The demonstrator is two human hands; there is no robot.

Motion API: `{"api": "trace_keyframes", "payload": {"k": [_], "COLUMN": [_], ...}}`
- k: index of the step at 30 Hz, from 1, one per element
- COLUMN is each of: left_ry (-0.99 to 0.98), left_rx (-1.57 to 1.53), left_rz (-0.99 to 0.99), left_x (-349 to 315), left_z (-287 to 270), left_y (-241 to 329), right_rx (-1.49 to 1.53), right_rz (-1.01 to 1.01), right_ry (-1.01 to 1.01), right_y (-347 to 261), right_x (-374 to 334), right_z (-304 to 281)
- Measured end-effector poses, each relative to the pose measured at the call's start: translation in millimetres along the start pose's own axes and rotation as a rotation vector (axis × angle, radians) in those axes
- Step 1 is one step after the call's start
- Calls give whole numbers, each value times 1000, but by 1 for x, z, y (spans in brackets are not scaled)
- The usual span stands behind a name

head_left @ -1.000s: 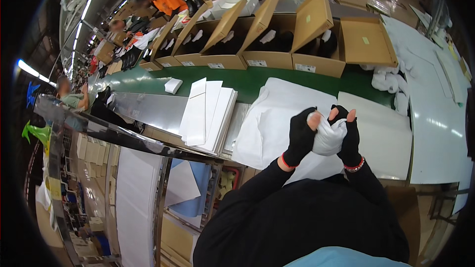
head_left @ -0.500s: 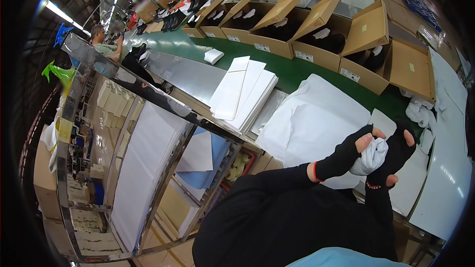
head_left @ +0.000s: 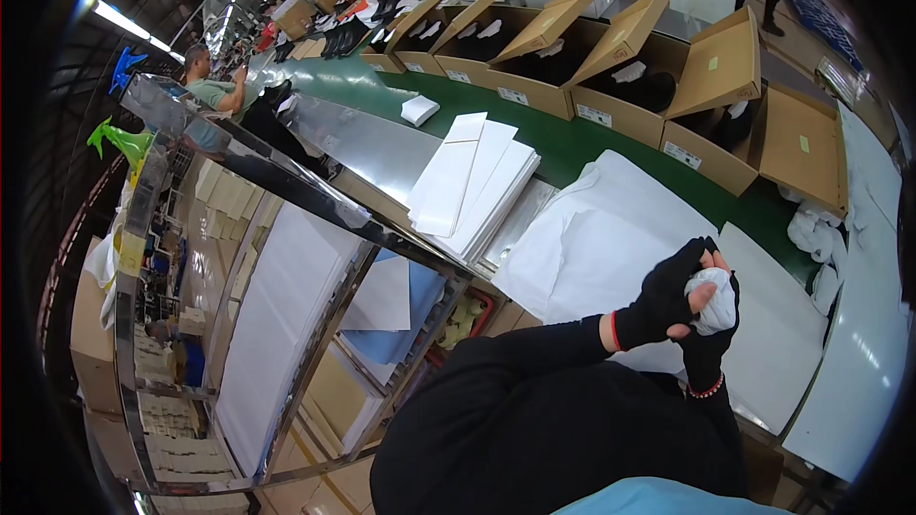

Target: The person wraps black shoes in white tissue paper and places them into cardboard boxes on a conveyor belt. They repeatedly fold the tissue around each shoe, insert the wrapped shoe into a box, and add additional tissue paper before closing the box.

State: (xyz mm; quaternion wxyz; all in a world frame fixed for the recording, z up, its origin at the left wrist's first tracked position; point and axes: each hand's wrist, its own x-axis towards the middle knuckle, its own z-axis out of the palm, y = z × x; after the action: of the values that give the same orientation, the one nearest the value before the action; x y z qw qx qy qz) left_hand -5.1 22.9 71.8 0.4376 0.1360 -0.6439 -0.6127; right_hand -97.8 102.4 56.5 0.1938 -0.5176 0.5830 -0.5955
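Observation:
A crumpled wad of white tissue paper (head_left: 718,307) is pressed between my two hands above the work surface. My left hand (head_left: 666,288), in a black fingerless glove, closes over the wad from the left. My right hand (head_left: 708,341), gloved the same way, cups it from the right; its palm is hidden behind the paper. Just beyond and to the left of them lies a stack of thin white paper sheets (head_left: 611,229).
Open cardboard shoe boxes (head_left: 701,160) with dark shoes line the green conveyor belt (head_left: 572,148). Folded white cards (head_left: 469,181) are stacked left of the sheets. Crumpled paper (head_left: 814,232) lies at right. Shelves (head_left: 286,324) stand at left; a person (head_left: 215,91) sits farther off.
Both hands have drawn closer together and shifted slightly left. The paper wad now looks smaller and more tightly squeezed between them.

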Motion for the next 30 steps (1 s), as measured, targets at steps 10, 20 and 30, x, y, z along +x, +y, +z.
{"api": "trace_keyframes", "payload": {"k": [10,20,30], "left_ry": [-222,-555,-388], "left_rx": [703,1303,1496], "left_rz": [42,-444,-30], "left_x": [-32,-118,-86], "left_z": [-37,-99,-153], "left_y": [-37,-118,-203], "right_rx": [468,-918,-1275], "right_rz": [208,751,618], "right_ry": [-229,799,600], "right_y": [47,132,162], "right_x": [-51,-329,-240], "right_z": [-43,-322,-250]}}
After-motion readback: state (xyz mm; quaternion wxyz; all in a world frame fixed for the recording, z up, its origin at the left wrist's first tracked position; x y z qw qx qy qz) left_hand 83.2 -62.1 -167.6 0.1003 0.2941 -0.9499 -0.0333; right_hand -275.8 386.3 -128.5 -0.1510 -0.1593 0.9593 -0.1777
